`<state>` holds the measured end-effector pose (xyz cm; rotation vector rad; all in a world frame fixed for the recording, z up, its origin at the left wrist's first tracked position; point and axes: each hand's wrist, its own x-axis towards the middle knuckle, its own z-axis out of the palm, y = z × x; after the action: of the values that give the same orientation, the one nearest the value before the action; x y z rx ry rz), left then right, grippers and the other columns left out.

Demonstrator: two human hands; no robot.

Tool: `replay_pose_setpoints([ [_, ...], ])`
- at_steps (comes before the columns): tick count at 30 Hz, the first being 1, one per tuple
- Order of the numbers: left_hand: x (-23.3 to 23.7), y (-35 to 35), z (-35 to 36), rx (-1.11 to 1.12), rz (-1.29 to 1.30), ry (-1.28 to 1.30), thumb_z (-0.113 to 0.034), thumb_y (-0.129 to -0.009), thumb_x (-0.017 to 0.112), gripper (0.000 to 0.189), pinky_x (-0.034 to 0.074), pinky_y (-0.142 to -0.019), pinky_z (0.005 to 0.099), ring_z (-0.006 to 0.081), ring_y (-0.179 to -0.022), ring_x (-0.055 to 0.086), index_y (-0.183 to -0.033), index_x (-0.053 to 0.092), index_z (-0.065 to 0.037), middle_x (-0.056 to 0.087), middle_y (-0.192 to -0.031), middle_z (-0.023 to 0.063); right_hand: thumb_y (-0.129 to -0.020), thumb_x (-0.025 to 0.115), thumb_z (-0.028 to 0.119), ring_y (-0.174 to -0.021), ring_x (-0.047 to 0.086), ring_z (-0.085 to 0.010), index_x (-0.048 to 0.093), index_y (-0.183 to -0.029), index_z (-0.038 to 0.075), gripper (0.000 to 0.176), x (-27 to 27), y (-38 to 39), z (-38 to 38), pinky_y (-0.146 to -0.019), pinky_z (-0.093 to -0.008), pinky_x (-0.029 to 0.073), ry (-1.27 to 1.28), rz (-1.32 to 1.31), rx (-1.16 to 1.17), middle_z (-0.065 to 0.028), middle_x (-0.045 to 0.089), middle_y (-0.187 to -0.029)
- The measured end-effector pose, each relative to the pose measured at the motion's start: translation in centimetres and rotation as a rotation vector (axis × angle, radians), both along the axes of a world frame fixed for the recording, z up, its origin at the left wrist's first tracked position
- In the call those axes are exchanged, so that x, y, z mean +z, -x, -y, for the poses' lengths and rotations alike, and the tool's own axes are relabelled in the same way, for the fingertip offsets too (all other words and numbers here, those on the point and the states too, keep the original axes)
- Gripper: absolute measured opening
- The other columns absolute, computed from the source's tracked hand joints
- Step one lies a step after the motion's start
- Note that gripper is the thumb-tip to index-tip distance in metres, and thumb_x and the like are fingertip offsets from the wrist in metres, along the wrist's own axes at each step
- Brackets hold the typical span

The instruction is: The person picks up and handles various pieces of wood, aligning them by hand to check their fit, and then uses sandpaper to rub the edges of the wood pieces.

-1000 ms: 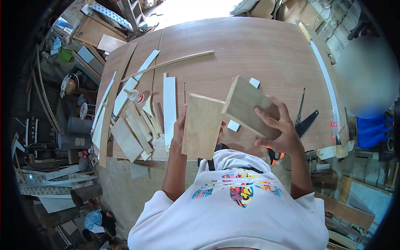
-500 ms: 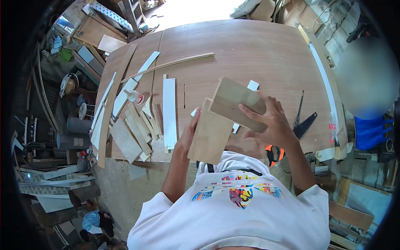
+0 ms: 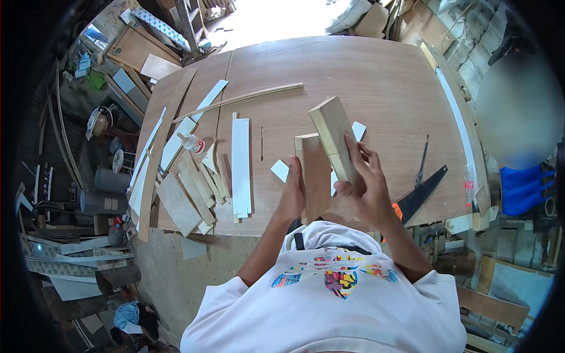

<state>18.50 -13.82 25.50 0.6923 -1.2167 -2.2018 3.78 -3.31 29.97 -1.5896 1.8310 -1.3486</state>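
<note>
My left hand (image 3: pixel 291 191) holds a brown wooden block (image 3: pixel 315 176) by its left side, above the near part of the table. My right hand (image 3: pixel 368 182) grips a lighter wooden block (image 3: pixel 335 135), with fingers on its right face and the thumb near its lower end. Both blocks stand tilted on edge, close beside each other; whether they touch is unclear. White pieces lie on the tabletop behind them, one (image 3: pixel 280 170) by my left hand and another (image 3: pixel 358 130) beyond my right hand.
A handsaw (image 3: pixel 424 194) with an orange handle lies on the table (image 3: pixel 365 65) at right. Left are a long white board (image 3: pixel 241 165), a glue bottle (image 3: pixel 191 143), several wood strips (image 3: pixel 194 182) and a long plank (image 3: pixel 162 147). A clear bottle (image 3: pixel 469 185) is at the right edge.
Both blocks have turned from showing their broad faces to standing more on edge. My left hand has moved right, and my right hand has shifted slightly left and down.
</note>
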Motion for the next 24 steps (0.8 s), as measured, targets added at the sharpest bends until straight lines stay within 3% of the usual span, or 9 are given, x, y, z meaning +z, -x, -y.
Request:
replay_pose_setpoints([
  [1, 0.6, 0.6, -0.3, 0.012, -0.074, -0.001, -0.065, -0.099, 0.013, 0.081, 0.050, -0.099, 0.0368, 0.0235, -0.120, 0.058, -0.145, 0.036, -0.002, 0.053, -0.137, 0.0168, -0.086, 0.069, 0.050, -0.126, 0.041, -0.0446, 0.040, -0.150, 0.010, 0.080, -0.1, -0.7, 0.3, -0.108, -0.0491, 0.033, 0.073, 0.036, -0.041, -0.0334, 0.041, -0.134],
  [6, 1.0, 1.5, -1.3, -0.065, -0.146, 0.045, -0.063, -0.100, 0.013, 0.080, 0.046, -0.106, 0.0374, 0.0252, -0.124, 0.055, -0.147, 0.032, 0.000, 0.051, -0.138, 0.0178, -0.090, 0.066, 0.046, -0.123, 0.042, -0.0457, 0.038, -0.150, 0.009, 0.077, -1.1, -2.4, 1.5, -0.106, -0.0484, 0.034, 0.082, -0.074, -0.069, -0.0353, 0.042, -0.130],
  [8, 0.5, 1.9, -2.1, -0.006, -0.114, 0.065, -0.062, -0.100, 0.015, 0.079, 0.047, -0.104, 0.0364, 0.0255, -0.123, 0.056, -0.147, 0.032, -0.001, 0.051, -0.138, 0.0172, -0.093, 0.063, 0.039, -0.120, 0.046, -0.0397, 0.037, -0.149, 0.001, 0.073, -0.5, -2.0, 2.7, -0.103, -0.0441, 0.037, 0.107, -0.084, -0.157, -0.0282, 0.038, -0.134],
  [10, 0.9, 1.6, -1.5, -0.050, -0.077, 0.090, -0.062, -0.101, 0.014, 0.079, 0.049, -0.101, 0.0358, 0.0256, -0.120, 0.058, -0.147, 0.033, -0.001, 0.053, -0.136, 0.0169, -0.093, 0.064, 0.033, -0.121, 0.045, -0.0417, 0.039, -0.150, 0.007, 0.068, -0.1, -1.0, 3.7, -0.103, -0.0451, 0.038, 0.081, -0.066, -0.195, -0.0290, 0.039, -0.133],
  [13, 0.9, 0.4, -0.1, -0.071, -0.026, -0.094, -0.066, -0.100, 0.016, 0.082, 0.052, -0.095, 0.0366, 0.0249, -0.112, 0.062, -0.143, 0.041, 0.000, 0.057, -0.129, 0.0186, -0.090, 0.065, 0.041, -0.114, 0.049, -0.0478, 0.044, -0.148, 0.017, 0.066, -2.3, 1.7, 4.6, -0.100, -0.0498, 0.041, -0.009, -0.293, -0.299, -0.0369, 0.047, -0.121],
  [15, 0.9, -0.7, 1.0, -0.147, -0.154, -0.208, -0.067, -0.099, 0.017, 0.083, 0.054, -0.092, 0.0381, 0.0258, -0.109, 0.063, -0.142, 0.042, 0.000, 0.058, -0.127, 0.0197, -0.093, 0.064, 0.038, -0.103, 0.052, -0.0415, 0.046, -0.145, 0.011, 0.062, -3.8, 5.6, 5.0, -0.095, -0.0462, 0.044, -0.138, -0.063, -0.392, -0.0348, 0.051, -0.117],
  [18, 0.2, -1.4, 1.9, -0.289, -0.391, -0.321, -0.071, -0.095, 0.021, 0.087, 0.057, -0.083, 0.0470, 0.0332, -0.106, 0.063, -0.143, 0.040, -0.002, 0.056, -0.125, 0.0256, -0.095, 0.064, 0.033, -0.099, 0.056, -0.0281, 0.044, -0.146, 0.008, 0.061, -2.8, 7.8, 3.6, -0.082, -0.0373, 0.050, -0.013, -0.002, -0.426, -0.0273, 0.052, -0.114],
  [20, 0.2, -1.6, 1.2, -0.278, -0.621, -0.630, -0.074, -0.093, 0.023, 0.088, 0.056, -0.079, 0.0531, 0.0385, -0.106, 0.060, -0.146, 0.036, -0.004, 0.051, -0.126, 0.0296, -0.095, 0.065, 0.030, -0.098, 0.056, -0.0237, 0.044, -0.147, 0.009, 0.061, -0.1, 6.2, 2.3, -0.081, -0.0346, 0.050, -0.032, 0.107, -0.401, -0.0238, 0.052, -0.115],
  [24, -0.6, -1.4, 1.2, -0.295, -0.616, -0.617, -0.075, -0.093, 0.023, 0.090, 0.056, -0.079, 0.0569, 0.0418, -0.108, 0.060, -0.149, 0.031, -0.005, 0.049, -0.128, 0.0309, -0.093, 0.066, 0.022, -0.098, 0.057, -0.0140, 0.041, -0.149, 0.012, 0.063, 1.3, 4.6, 0.8, -0.082, -0.0289, 0.050, -0.029, 0.378, -0.210, -0.0145, 0.052, -0.119],
])
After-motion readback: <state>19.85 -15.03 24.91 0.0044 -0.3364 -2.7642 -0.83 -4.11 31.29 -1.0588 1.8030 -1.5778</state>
